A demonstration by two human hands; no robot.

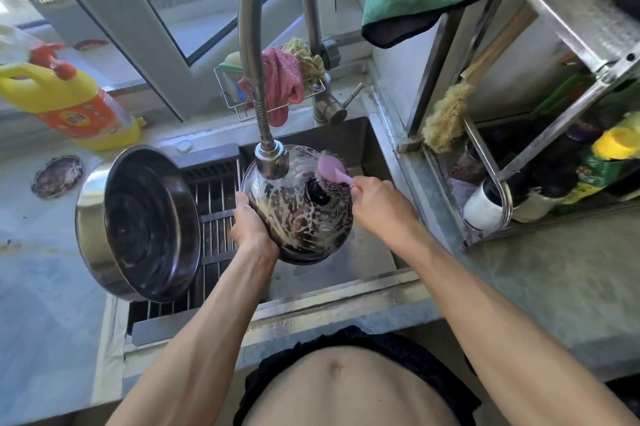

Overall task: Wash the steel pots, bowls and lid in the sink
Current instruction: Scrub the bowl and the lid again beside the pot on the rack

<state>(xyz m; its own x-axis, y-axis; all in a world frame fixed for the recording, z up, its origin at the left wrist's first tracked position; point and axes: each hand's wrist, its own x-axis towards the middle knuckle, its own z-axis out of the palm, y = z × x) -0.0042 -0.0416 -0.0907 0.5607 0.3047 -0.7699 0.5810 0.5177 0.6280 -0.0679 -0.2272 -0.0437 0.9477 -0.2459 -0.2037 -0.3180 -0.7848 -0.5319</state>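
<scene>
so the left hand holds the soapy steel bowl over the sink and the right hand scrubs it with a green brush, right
Not quite: the brush is pink, not green, as the head view shows. The rest holds: the left hand holds the soapy steel bowl over the sink while the right hand scrubs it.

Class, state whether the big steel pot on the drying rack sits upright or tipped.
Tipped: the steel pot leans on its side, its opening facing the sink.

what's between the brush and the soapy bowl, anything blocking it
Nothing visible. The pink brush in the right hand lies on the sudsy steel bowl, held by the left hand; the faucet head hangs beside it.
</scene>
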